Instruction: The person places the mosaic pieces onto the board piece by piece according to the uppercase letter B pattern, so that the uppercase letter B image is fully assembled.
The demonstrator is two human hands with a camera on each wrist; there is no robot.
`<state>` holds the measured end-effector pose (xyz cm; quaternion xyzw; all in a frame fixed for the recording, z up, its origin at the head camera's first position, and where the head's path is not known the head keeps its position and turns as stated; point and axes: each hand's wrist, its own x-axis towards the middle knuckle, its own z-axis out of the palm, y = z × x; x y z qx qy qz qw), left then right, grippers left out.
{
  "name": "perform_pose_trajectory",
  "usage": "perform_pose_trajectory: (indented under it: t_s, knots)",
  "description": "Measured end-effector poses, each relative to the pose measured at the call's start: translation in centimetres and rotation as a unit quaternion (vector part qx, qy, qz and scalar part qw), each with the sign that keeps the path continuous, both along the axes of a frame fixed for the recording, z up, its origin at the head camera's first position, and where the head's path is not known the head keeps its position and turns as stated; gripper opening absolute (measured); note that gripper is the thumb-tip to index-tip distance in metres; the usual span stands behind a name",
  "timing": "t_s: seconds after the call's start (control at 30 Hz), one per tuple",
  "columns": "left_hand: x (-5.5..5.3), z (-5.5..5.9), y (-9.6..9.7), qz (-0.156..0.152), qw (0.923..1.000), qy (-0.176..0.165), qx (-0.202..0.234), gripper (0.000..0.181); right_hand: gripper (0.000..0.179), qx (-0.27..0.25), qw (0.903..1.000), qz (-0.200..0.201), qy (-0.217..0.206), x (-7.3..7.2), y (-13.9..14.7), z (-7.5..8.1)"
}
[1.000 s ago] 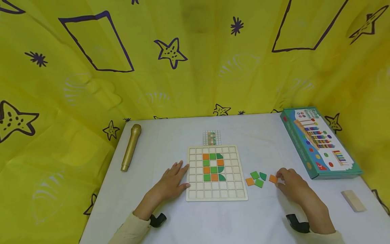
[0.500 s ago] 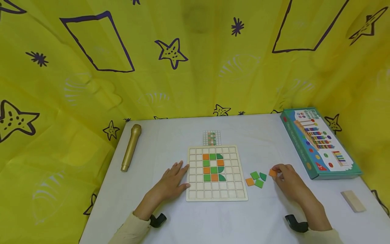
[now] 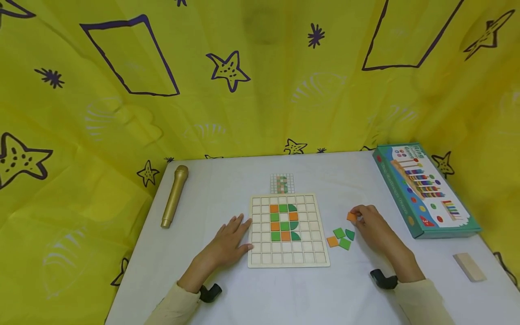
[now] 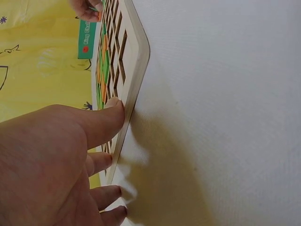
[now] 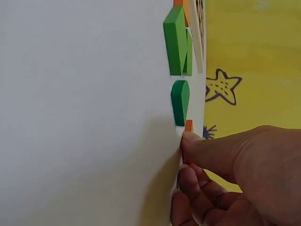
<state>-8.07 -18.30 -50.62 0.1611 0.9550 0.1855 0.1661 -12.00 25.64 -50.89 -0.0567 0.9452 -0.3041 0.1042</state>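
A square wooden grid board (image 3: 260, 258) lies mid-table, with orange squares, green squares and dark green quarter-round tiles set in its upper cells. My left hand (image 3: 229, 241) rests at the board's left edge, fingers spread; in the left wrist view its thumb (image 4: 110, 117) touches the rim. Between thumb and fingers my right hand (image 3: 373, 228) pinches an orange square tile (image 3: 351, 216), also seen in the right wrist view. Just left of that hand lie loose tiles: an orange square (image 3: 332, 242), two green squares (image 3: 344, 243) and a dark green quarter-round (image 3: 350, 234).
A small pattern card (image 3: 282, 183) lies behind the board. At the left is a gold microphone (image 3: 174, 196). A green game box (image 3: 428, 192) stands at the back right, with a pale wooden block (image 3: 469, 267) in front of it. Yellow cloth hangs behind the table.
My right hand has moved left and away from me with the orange tile, to a spot behind the loose tiles. The left hand and board have stayed in place.
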Motion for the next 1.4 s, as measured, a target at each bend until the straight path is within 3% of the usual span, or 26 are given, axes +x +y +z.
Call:
perform_pose_trajectory:
  t_s: [0.27,0.5,0.93,1.1,1.3,1.4]
  knots:
    - [0.0,0.1,0.1,-0.001,1.0000,0.001,0.002,0.074,0.027,-0.005,0.9997,0.021,-0.005,-1.1,-3.1,1.6]
    - [0.1,0.5,0.2,-0.002,1.0000,-0.001,0.005,0.074,0.025,-0.026,0.9975,0.064,0.013,0.1,-8.0,2.7]
    - [0.0,0.4,0.3,0.002,1.0000,-0.004,-0.008,0.074,0.018,-0.033,0.9790,0.184,0.082,3.9,-15.4,1.5]
    - [0.0,0.4,0.3,0.004,0.9999,-0.008,-0.005,0.074,0.012,-0.039,0.9715,0.207,0.109,4.6,-16.7,1.0]
    - [-0.1,0.3,0.2,0.002,1.0000,-0.004,-0.008,0.074,0.013,-0.020,0.9568,0.232,0.174,5.0,-17.3,0.4]
    - [-0.1,0.2,0.2,0.001,1.0000,-0.004,-0.008,0.074,0.014,-0.007,0.9555,0.230,0.184,5.0,-17.6,0.2]
